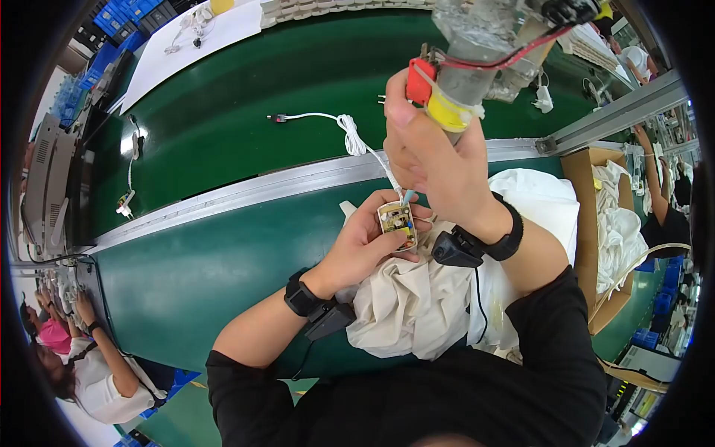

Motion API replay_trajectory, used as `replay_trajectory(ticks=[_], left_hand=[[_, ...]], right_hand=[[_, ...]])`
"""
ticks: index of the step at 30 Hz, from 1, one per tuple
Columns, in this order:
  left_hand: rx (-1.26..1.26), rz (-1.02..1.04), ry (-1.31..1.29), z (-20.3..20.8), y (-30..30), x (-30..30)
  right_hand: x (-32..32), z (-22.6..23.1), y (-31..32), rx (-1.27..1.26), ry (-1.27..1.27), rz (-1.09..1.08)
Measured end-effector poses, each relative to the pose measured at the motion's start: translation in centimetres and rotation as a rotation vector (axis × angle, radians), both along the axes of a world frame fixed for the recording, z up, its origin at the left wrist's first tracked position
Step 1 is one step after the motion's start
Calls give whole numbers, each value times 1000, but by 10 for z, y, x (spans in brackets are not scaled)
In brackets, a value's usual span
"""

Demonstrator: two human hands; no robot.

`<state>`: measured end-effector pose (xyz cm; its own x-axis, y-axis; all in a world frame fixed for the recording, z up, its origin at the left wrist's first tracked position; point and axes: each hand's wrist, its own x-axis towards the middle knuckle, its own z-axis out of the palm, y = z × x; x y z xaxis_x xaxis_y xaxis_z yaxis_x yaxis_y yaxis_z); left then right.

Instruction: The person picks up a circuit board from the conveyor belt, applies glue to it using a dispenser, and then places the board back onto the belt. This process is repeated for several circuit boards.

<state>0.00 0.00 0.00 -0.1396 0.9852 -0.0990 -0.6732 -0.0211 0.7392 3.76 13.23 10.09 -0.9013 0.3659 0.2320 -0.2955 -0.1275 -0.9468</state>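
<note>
At frame centre, left hand (365, 232) holds open adapter (397, 223), right hand (439, 160) grips tool (465, 82), probably gluing beside cable (351, 136); next needs steady aim.

From my seat I'm getting green bench (186, 261), white cable (351, 135), cream cloth (395, 305), yellow and blue dotting the circuit board (396, 216), and there, red switch (418, 83), bright yellow tape (447, 112), black wristbands (514, 231)!
</note>
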Motion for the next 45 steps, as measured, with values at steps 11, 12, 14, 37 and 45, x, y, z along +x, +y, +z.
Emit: replay_trajectory(ticks=[11,12,14,37,45], left_hand=[[-101,58,-72,9,-4,-3],[-100,58,-74,9,-4,-4],[-115,118,-139,8,-5,-9],[-23,145,-293,14,-22,-23],[80,83,-358,15,-31,-24]], right_hand=[[0,13,-10,-33,1,-14],[1,13,-11,-33,0,-14],[3,14,-15,-49,8,16],[-3,12,-36,-47,28,44],[-6,2,-47,-60,58,106]])
